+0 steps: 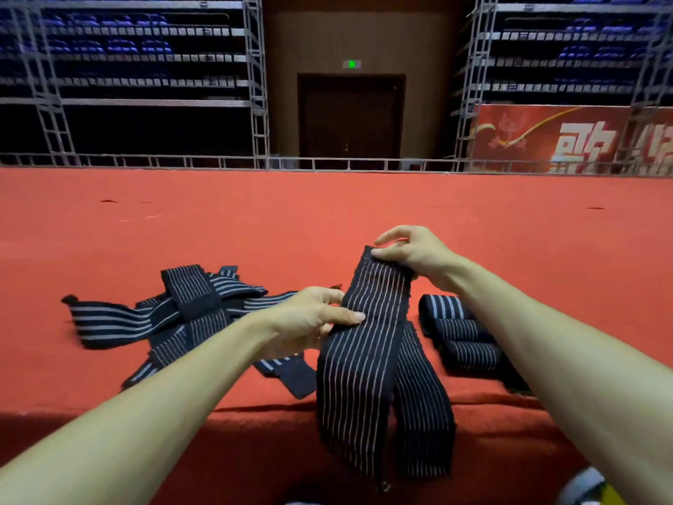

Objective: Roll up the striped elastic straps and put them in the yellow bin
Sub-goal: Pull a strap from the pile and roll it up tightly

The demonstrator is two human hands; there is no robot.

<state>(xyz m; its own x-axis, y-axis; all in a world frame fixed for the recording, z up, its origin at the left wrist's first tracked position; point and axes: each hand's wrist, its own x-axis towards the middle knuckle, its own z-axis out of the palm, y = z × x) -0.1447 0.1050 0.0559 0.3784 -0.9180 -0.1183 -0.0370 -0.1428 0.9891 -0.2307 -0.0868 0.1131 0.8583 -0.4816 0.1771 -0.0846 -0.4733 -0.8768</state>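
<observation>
A black elastic strap with thin white stripes [368, 359] runs from my hands down over the front edge of the red surface, folded double. My right hand [411, 253] pinches its far end between thumb and fingers. My left hand [317, 318] grips the strap lower down, thumb on top. Several loose striped straps [182, 315] lie tangled to the left. Three rolled-up straps [459, 333] lie side by side under my right forearm. A bit of yellow [597, 495], possibly the bin, shows at the bottom right corner.
The red carpeted surface [327, 213] stretches far ahead to a metal railing [327, 164]. Scaffold stands with blue seats, a dark door and a red banner stand behind it. The front edge of the surface drops off near my body.
</observation>
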